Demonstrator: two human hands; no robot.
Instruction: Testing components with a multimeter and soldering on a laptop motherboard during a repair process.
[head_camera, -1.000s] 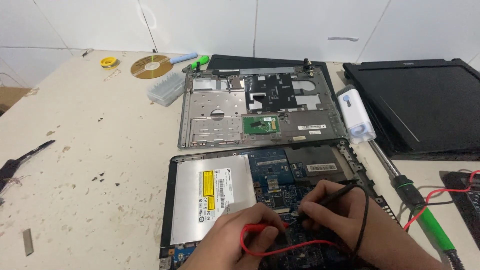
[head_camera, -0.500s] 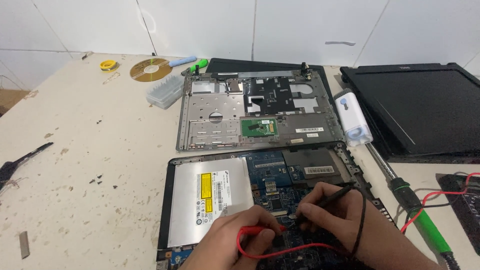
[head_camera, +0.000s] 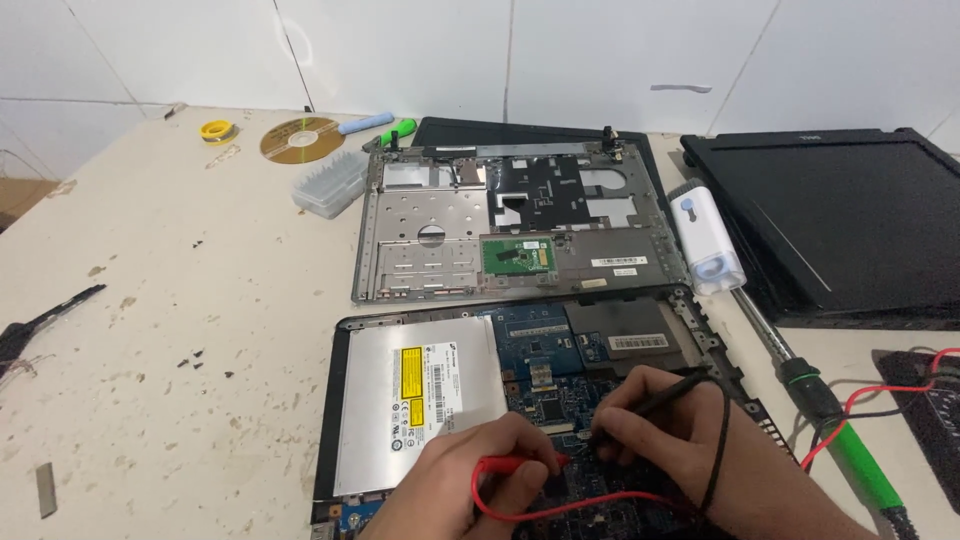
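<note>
- Holding a red probe (head_camera: 515, 463), the left hand (head_camera: 470, 480) pinches it between thumb and fingers, its tip down on the blue circuit board (head_camera: 545, 350).
- Holding a black probe (head_camera: 650, 403), the right hand (head_camera: 670, 435) pinches it like a pencil, tip on the same board, just beside the red one.
- A red wire (head_camera: 560, 507) and a black wire (head_camera: 722, 430) loop over the hands.
- The board sits inside the open laptop base (head_camera: 335, 400), at the near edge of the table (head_camera: 150, 300).
- A silver disc drive (head_camera: 410, 395) fills the left part of that base.
- Behind the base lies a grey laptop cover (head_camera: 420, 240), flipped over.
- To the right of the base lie a green-handled soldering iron (head_camera: 840, 430) and a white box (head_camera: 705, 240).
- Farther right rests a black screen panel (head_camera: 850, 220).
- Far behind the base, to the left, are a gold disc (head_camera: 300, 138) and a clear plastic case (head_camera: 330, 182).
</note>
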